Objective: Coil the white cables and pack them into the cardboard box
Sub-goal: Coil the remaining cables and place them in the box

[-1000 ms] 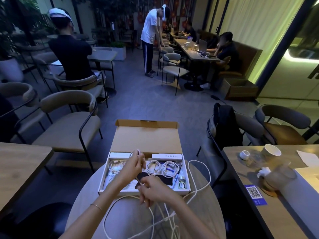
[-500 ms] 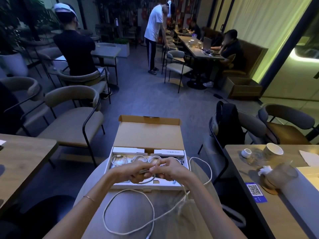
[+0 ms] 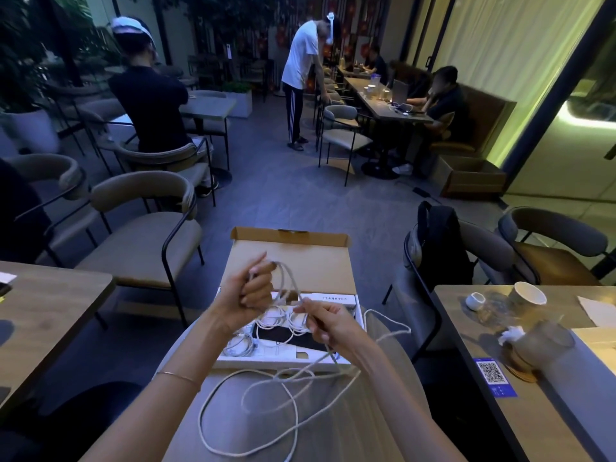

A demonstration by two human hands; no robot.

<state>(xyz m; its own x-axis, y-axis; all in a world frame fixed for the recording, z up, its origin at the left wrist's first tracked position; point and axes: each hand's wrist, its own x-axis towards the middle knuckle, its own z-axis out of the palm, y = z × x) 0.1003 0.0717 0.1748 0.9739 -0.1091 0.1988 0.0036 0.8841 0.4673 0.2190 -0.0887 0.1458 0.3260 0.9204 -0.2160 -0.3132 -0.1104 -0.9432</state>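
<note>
since half a second before, the left hand (image 3: pixel 248 293) had risen above the cardboard box (image 3: pixel 290 258), fingers curled round a loop of white cable (image 3: pixel 266 393); the right hand (image 3: pixel 328 323) pinched the strand, slack trailing over the round table (image 3: pixel 383 425).

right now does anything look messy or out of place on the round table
Yes: the long white cable sprawls in loose tangled loops over the round grey table, uncoiled, while the left hand and right hand hold its upper part above the open cardboard box.
</note>
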